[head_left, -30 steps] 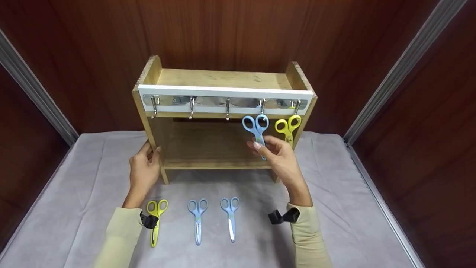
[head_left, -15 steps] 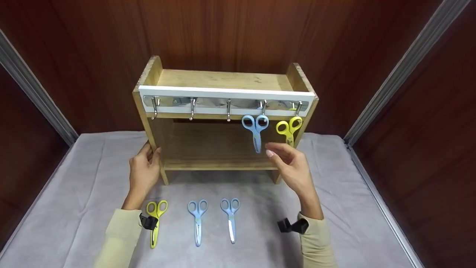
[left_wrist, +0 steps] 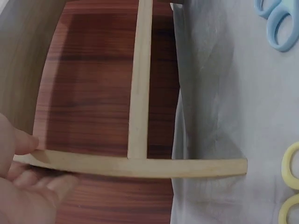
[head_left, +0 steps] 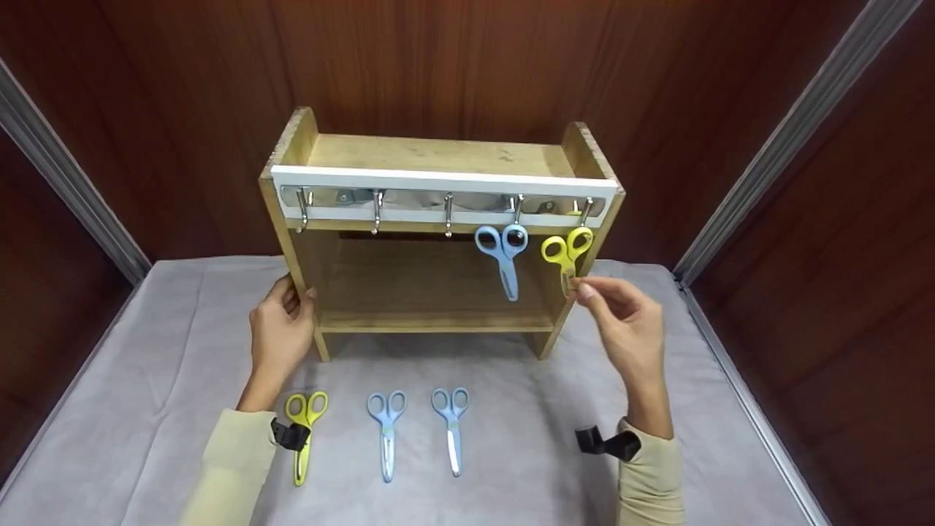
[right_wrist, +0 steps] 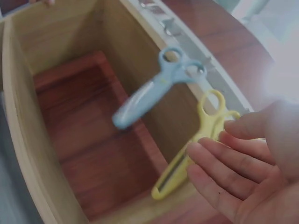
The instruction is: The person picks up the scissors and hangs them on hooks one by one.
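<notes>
My left hand (head_left: 281, 325) grips the left side panel of a small wooden shelf (head_left: 438, 321), thumb inside and fingers outside. In the right wrist view, my right hand (right_wrist: 247, 163) has loosely extended fingers beside yellow scissors (right_wrist: 180, 163); whether they touch is hard to tell. Those scissors hang by one handle loop from the rightmost metal hook (head_left: 586, 212). Blue scissors (head_left: 504, 256) hang from the hook to their left, blades down. On the cloth in front lie two blue scissors (head_left: 387, 438) and one yellow pair (head_left: 301, 446), partly behind the left wrist camera.
A white rail (head_left: 445, 177) with a metal strip and several hooks runs across the shelf's upper front. Grey cloth (head_left: 438, 504) covers the surface underneath. Dark wood panels (head_left: 467, 66) stand behind and at both sides.
My right hand has let go of the blue scissors, which now hang from their hook, and has moved right to the yellow scissors. My left hand stays on the shelf side.
</notes>
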`<state>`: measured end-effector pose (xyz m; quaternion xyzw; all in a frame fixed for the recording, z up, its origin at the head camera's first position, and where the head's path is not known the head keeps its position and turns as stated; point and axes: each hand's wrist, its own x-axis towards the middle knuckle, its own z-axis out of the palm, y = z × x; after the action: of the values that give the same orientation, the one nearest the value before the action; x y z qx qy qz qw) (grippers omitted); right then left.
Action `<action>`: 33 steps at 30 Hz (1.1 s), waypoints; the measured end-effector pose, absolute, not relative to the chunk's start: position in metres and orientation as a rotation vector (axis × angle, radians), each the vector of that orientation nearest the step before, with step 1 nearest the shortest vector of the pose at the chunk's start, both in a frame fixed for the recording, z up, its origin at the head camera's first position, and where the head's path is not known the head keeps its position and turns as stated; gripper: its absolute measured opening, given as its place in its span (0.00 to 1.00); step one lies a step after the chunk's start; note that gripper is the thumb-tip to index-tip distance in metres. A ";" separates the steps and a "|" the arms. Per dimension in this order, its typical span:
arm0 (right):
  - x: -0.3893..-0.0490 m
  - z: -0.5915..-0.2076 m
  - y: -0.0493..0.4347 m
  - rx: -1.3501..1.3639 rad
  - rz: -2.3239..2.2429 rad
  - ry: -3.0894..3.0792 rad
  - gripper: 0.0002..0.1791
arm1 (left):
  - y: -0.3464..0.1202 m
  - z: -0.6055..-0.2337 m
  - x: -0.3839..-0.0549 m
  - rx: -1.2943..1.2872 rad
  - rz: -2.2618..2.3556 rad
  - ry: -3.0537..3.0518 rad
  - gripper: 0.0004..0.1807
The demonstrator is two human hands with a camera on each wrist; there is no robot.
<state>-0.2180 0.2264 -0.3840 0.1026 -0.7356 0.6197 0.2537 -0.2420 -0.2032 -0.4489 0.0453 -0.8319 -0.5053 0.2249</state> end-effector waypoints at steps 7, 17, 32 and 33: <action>-0.223 -0.393 0.245 0.154 1.603 -1.992 0.08 | -0.193 -0.446 -0.226 0.273 -1.357 -2.444 0.30; -0.238 -0.416 0.254 0.073 1.553 -2.072 0.15 | -0.164 -0.462 -0.203 0.406 -1.233 -2.416 0.26; -0.258 -0.445 0.254 0.060 1.580 -2.284 0.28 | -0.107 -0.492 -0.176 0.133 -1.018 -2.543 0.27; -0.259 -0.447 0.253 0.059 1.576 -2.287 0.28 | -0.103 -0.494 -0.174 0.111 -0.987 -2.550 0.26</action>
<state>-0.2591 0.2530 -0.4473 0.0208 -0.8097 0.5579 0.1809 -0.1738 -0.1028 -0.4940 0.0397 -0.9129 -0.3531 0.2010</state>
